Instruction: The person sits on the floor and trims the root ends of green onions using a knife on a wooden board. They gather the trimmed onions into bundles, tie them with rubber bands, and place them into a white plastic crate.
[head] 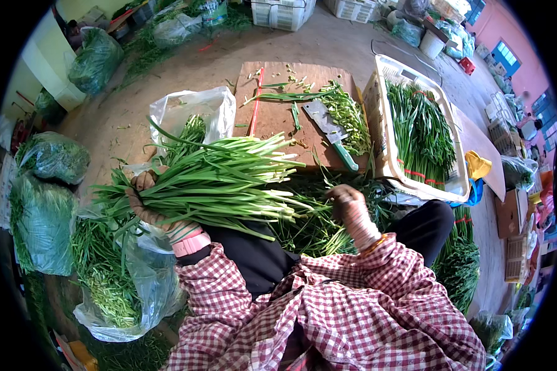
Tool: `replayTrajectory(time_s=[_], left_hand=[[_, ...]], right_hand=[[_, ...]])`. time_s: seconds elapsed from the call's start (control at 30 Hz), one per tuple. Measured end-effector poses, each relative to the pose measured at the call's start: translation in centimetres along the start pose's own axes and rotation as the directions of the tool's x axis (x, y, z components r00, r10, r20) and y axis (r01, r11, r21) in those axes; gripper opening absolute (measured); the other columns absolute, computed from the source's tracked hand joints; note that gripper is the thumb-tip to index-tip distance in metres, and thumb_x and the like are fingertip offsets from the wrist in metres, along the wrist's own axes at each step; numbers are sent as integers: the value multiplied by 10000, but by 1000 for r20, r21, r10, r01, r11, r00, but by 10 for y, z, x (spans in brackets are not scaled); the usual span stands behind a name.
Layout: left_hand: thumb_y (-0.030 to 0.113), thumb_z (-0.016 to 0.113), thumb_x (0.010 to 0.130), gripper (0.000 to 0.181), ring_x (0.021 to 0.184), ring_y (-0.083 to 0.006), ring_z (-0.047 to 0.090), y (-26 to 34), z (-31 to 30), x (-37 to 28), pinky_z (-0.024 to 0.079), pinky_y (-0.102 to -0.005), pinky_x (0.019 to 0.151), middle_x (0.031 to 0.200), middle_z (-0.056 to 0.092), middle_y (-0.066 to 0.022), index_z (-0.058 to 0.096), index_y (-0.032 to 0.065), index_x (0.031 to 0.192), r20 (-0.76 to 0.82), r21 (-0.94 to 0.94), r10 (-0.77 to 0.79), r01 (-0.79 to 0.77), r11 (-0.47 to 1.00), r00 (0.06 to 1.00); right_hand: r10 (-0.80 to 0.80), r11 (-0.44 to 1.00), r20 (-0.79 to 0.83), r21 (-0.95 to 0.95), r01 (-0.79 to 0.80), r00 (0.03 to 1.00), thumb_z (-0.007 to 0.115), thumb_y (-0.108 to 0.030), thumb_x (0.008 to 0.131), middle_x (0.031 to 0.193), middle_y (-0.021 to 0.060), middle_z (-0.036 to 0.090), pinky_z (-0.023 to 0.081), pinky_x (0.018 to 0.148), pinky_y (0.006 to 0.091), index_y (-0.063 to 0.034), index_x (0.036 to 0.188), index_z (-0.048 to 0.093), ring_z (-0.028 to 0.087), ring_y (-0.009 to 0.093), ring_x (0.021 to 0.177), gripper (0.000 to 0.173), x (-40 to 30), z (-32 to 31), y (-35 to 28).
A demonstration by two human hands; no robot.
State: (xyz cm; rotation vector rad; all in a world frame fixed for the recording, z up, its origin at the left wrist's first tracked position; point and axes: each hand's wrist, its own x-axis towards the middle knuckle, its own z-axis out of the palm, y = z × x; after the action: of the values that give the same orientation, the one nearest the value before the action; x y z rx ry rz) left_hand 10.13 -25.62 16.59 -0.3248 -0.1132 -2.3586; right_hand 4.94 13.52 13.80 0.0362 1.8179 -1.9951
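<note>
My left hand (pixel 145 197) grips a thick bunch of garlic chives (pixel 213 181) around its leafy end. The pale cut ends point right, above my left thigh. Over a heap of loose chive leaves (pixel 315 218) between my knees is my right hand (pixel 348 201), blurred, its fingers curled. Whether it holds anything is unclear. A cleaver (pixel 327 127) with a green handle lies on the wooden board (pixel 278 120) in front of me, beside a pile of chopped stem ends (pixel 352 118). One red tie strip (pixel 257 104) crosses the board's left part.
Right of the board stands a white plastic crate (pixel 462 171) of chive bunches bound with red ties. Open plastic bags of chives, one behind the bunch (pixel 223 109) and another at lower left (pixel 153 278), flank me. Stuffed green bags (pixel 44 222) line the left side.
</note>
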Motion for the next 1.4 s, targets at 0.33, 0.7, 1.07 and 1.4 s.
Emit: replayTrajectory(time_s=[0.33, 0.7, 1.07, 1.4], left_hand=[[222, 604, 888, 184, 673, -93, 371, -12, -15, 4, 329, -312, 784, 717, 388, 65, 457, 137, 818, -19, -55, -84, 83, 995, 996], [174, 562, 905, 211, 589, -32, 361, -21, 38, -8, 297, -237, 664, 682, 343, 90, 381, 178, 798, 208, -103, -34, 57, 993, 977], [161, 548, 934, 187, 592, -68, 483, -40, 72, -11, 378, -274, 702, 716, 440, 44, 386, 159, 841, 491, -73, -159, 223, 972, 856], [188, 575, 949, 217, 573, -65, 483, -30, 75, -17, 398, -271, 675, 694, 492, 40, 393, 159, 833, 624, 165, -333, 298, 940, 707]], right_hand=[[-142, 970, 655, 241, -28, 742, 604, -134, 913, 1352, 81, 505, 406, 1011, 281, -28, 1427, 359, 508, 151, 1162, 579, 43, 60, 64], [-406, 893, -79, -249, 376, 910, 561, -106, 909, 861, 39, 588, 500, 705, 263, -43, 1040, 616, 594, 160, 796, 155, 5, -33, -9], [-519, 711, 227, -422, 563, 824, 658, -53, 831, 994, 116, 658, 510, 805, 322, -56, 1082, 645, 643, 242, 912, 252, 29, 30, -88], [-409, 402, 642, -511, 760, 649, 699, -189, 790, 932, 151, 612, 487, 749, 441, -48, 1048, 595, 592, 370, 884, 311, 39, 31, -52]])
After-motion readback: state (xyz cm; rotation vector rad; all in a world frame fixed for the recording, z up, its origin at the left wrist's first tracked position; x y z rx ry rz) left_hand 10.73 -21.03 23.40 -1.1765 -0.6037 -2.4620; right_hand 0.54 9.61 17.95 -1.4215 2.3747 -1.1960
